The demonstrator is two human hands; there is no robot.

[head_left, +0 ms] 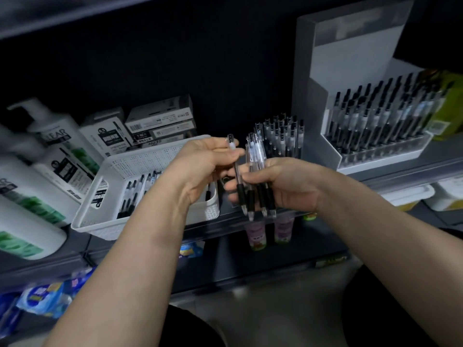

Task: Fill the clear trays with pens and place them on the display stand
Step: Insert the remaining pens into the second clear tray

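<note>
Pens (pixel 256 154) bunched tips-down in right hand (pixel 288 186), fingers curled round black grips. Left hand (pixel 200 169) pinching single pen (pixel 236 171) by upper barrel, just beside bunch. Behind hands, clear tray (pixel 295 150) of upright pens on shelf; display stand (pixel 375 161) at right, rows filled. White basket (pixel 140 162) at left, loose pens inside.

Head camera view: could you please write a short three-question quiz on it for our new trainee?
1. True or false: the left hand pinches a single pen.
2. The right hand grips: A) a bundle of pens; B) a bottle; C) nothing.
3. Fill in: the spare pens lie in the white ____ at the left.
Key: 1 true; 2 A; 3 basket.
</note>
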